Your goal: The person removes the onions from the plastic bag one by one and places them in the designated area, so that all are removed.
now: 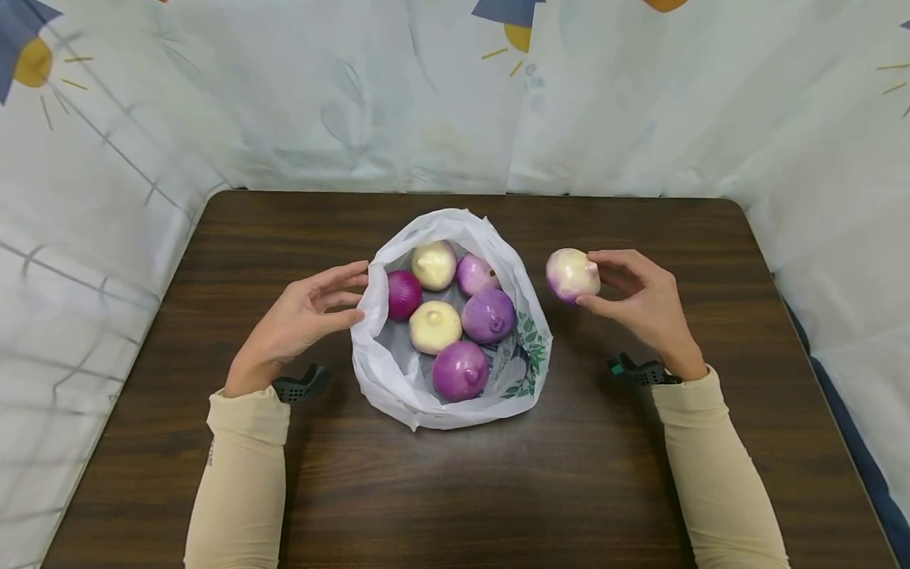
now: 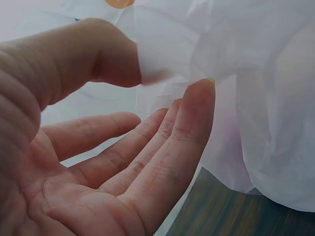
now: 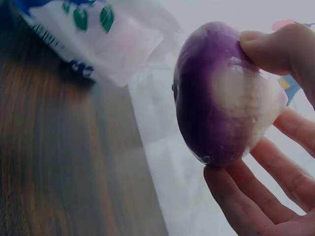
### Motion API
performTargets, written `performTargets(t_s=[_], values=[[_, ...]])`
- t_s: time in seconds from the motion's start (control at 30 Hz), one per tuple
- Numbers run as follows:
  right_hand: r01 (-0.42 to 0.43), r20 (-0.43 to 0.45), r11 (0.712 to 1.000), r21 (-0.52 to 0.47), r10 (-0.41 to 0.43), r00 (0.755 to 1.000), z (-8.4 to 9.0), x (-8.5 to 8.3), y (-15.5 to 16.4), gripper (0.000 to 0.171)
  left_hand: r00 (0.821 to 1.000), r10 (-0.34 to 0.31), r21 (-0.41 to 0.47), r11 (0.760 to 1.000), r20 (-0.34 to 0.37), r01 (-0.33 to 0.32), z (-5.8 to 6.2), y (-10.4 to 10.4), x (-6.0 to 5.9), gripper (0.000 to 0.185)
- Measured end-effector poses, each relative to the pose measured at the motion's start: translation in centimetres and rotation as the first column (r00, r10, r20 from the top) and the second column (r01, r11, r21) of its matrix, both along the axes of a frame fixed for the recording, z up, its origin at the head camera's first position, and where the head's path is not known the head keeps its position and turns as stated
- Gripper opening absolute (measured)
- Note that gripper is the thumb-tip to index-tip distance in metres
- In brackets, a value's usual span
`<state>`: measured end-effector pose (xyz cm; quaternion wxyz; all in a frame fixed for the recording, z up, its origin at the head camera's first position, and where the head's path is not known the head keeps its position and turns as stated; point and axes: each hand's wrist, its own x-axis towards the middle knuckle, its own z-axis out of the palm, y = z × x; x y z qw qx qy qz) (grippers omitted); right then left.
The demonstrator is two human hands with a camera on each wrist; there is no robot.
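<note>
A white plastic bag stands on the table with its mouth wide, holding several purple and cream onions, among them a purple onion and a cream onion. At the bag's left rim is my left hand, its fingertips touching the plastic and its fingers fairly straight. Thin film covers the thumb tip in the left wrist view. To the right of the bag, my right hand pinches a purple-and-white onion between thumb and fingertips, apart from the bag.
The dark wooden table meets a pale printed curtain at the back and sides. Green leaf print marks the bag's inner right wall. Each wrist wears a dark band, such as the right wristband.
</note>
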<state>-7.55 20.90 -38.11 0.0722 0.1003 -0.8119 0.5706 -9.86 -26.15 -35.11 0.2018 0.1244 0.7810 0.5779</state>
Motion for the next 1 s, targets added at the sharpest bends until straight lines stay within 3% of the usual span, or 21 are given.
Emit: performTargets(t_s=[0.33, 0.53, 1.0], values=[[0.118, 0.067, 0.987, 0.107, -0.126, 0.99, -1.7, -0.7, 0.7, 0.053, 1.0, 0.005, 0.002, 1.0, 0.0, -0.005, 0.2, 0.0, 0.1, 0.069], [0.134, 0.124, 0.977, 0.163, -0.155, 0.98, -2.5, -1.0, 1.1, 0.054, 1.0, -0.003, 0.004, 1.0, -0.004, 0.003, 0.1, 0.1, 0.1, 0.068], [0.114, 0.13, 0.949, 0.294, -0.158, 0.979, -4.1, -1.5, 1.5, 0.053, 1.0, -0.003, -0.001, 1.0, -0.002, 0.003, 0.1, 0.0, 0.0, 0.068]])
